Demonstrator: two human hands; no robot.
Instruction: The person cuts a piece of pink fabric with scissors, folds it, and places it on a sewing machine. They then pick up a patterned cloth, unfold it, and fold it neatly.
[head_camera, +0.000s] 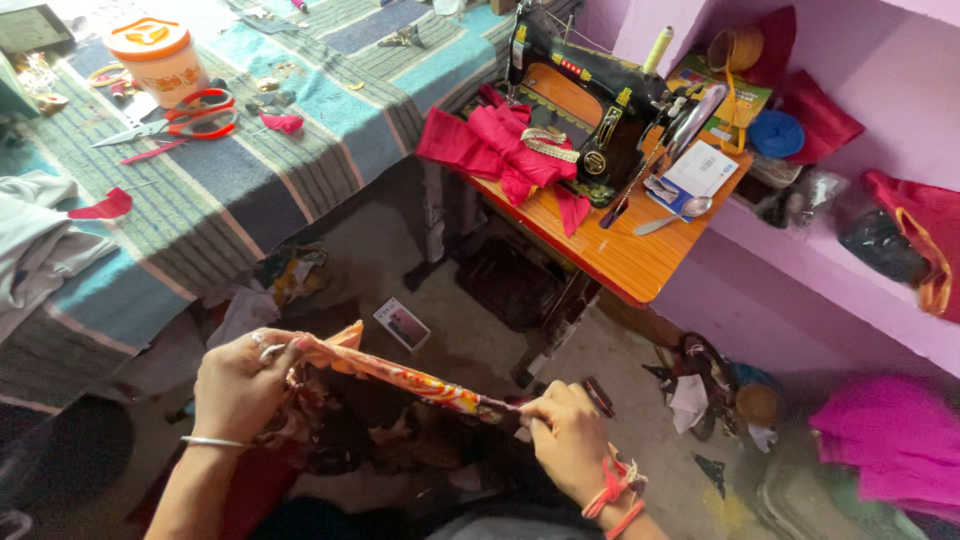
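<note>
My left hand (238, 382) grips one end of a narrow orange printed strip of cloth (400, 375). At the other end, my right hand (572, 438) pinches it, so the strip is stretched taut between both hands over my lap. A bangle sits on my left wrist and red threads on the right one. Dark patterned cloth (380, 440) lies bunched beneath the strip.
A black sewing machine (590, 95) stands on an orange wooden table (620, 260) with pink cloth (500, 145) under its needle. Left is a striped cloth-covered table (230, 190) with red-handled scissors (190, 115) and a lidded jar (158, 55). Scraps litter the floor (450, 320).
</note>
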